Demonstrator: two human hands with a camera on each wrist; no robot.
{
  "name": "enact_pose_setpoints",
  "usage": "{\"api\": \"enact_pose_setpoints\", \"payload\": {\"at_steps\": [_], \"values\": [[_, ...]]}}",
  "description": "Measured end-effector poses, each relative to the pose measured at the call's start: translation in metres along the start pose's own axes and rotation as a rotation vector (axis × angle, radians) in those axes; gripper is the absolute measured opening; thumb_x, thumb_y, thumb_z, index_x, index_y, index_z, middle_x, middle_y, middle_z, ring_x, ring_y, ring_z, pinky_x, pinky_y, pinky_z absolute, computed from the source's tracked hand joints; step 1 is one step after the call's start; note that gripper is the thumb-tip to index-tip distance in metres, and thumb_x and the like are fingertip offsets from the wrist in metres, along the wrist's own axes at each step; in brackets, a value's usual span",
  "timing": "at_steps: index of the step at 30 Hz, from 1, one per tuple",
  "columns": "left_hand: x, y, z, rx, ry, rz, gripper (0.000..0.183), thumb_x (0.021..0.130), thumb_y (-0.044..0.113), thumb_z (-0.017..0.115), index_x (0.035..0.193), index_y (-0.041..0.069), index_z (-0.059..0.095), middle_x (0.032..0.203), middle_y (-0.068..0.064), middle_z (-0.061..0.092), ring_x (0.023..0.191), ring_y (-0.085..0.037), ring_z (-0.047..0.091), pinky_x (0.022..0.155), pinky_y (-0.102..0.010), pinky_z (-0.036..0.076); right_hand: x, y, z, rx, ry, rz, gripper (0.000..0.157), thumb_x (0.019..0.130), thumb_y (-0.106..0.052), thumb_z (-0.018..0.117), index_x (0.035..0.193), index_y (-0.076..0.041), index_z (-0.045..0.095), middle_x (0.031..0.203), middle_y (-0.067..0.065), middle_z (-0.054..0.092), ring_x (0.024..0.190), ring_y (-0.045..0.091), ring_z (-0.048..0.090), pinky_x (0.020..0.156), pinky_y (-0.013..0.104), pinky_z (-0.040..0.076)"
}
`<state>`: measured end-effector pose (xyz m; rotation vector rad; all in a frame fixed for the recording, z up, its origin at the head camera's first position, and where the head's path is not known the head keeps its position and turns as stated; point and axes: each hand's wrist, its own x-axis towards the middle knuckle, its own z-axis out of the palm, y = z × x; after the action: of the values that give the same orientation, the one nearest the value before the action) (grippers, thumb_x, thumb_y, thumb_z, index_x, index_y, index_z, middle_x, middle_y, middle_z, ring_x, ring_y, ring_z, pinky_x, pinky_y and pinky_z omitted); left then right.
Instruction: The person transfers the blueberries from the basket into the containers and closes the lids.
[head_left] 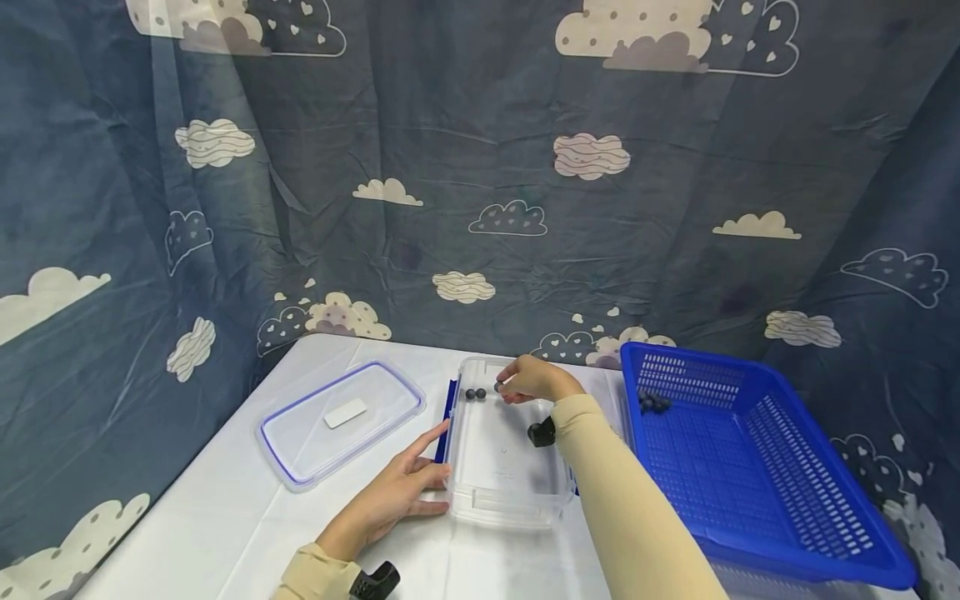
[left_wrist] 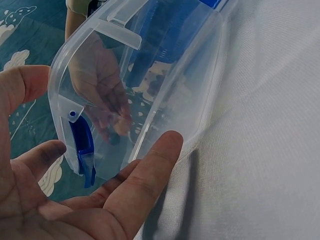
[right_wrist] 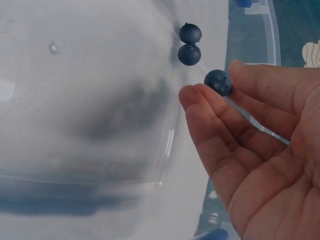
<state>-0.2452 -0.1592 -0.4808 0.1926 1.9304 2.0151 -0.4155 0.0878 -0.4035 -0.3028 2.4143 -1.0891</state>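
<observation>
A clear plastic container [head_left: 504,467] with blue side latches stands on the white table. My right hand [head_left: 534,380] is over its far end and pinches a dark blueberry [right_wrist: 218,82] between thumb and fingertips. Close by, two more blueberries [right_wrist: 190,44] lie side by side on the container's floor. My left hand [head_left: 393,493] is at the container's near left side, its fingers spread and loosely extended. In the left wrist view its fingertips [left_wrist: 167,145] are right at the wall, around a blue latch [left_wrist: 82,142].
To the right stands a blue perforated basket [head_left: 757,379], with several dark blueberries [head_left: 654,402] in its far left corner. A clear lid [head_left: 300,450] with a blue seal lies left of the container, a white label [head_left: 345,413] on it. A cloud-patterned curtain [head_left: 465,242] hangs behind the table.
</observation>
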Motion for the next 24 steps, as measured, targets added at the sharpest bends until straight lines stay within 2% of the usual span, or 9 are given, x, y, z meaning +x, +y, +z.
{"api": "enact_pose_setpoints", "payload": {"at_steps": [5, 18, 24], "values": [[0.000, 0.001, 0.001, -0.002, -0.002, 0.002, 0.072, 0.109, 0.024, 0.063, 0.171, 0.032, 0.029, 0.127, -0.019, 0.051, 0.110, -0.023, 0.055, 0.096, -0.048, 0.067, -0.001, -0.001, -0.001, 0.000, -0.004, -0.004, 0.043, 0.103, -0.002, 0.063, 0.144, 0.013, 0.058, 0.092, 0.008, 0.073, 0.079, 0.007, 0.067, 0.090, 0.026, 0.064], [-0.001, 0.001, 0.001, -0.003, -0.004, 0.003, 0.071, 0.109, 0.022, 0.062, 0.171, 0.031, 0.028, 0.127, -0.020, 0.051, 0.110, -0.024, 0.055, 0.097, -0.049, 0.066, -0.004, -0.004, -0.008, -0.012, -0.010, 0.001, 0.042, 0.104, -0.003, 0.063, 0.143, 0.012, 0.059, 0.098, 0.010, 0.074, 0.083, 0.009, 0.068, 0.090, 0.025, 0.064], [-0.002, 0.001, 0.002, 0.000, -0.005, 0.004, 0.071, 0.109, 0.022, 0.061, 0.172, 0.031, 0.027, 0.125, -0.018, 0.052, 0.110, -0.023, 0.055, 0.098, -0.049, 0.066, -0.008, -0.007, -0.015, -0.002, -0.023, -0.030, 0.041, 0.104, -0.001, 0.062, 0.143, 0.013, 0.059, 0.098, 0.009, 0.073, 0.084, 0.010, 0.069, 0.091, 0.026, 0.065]]}}
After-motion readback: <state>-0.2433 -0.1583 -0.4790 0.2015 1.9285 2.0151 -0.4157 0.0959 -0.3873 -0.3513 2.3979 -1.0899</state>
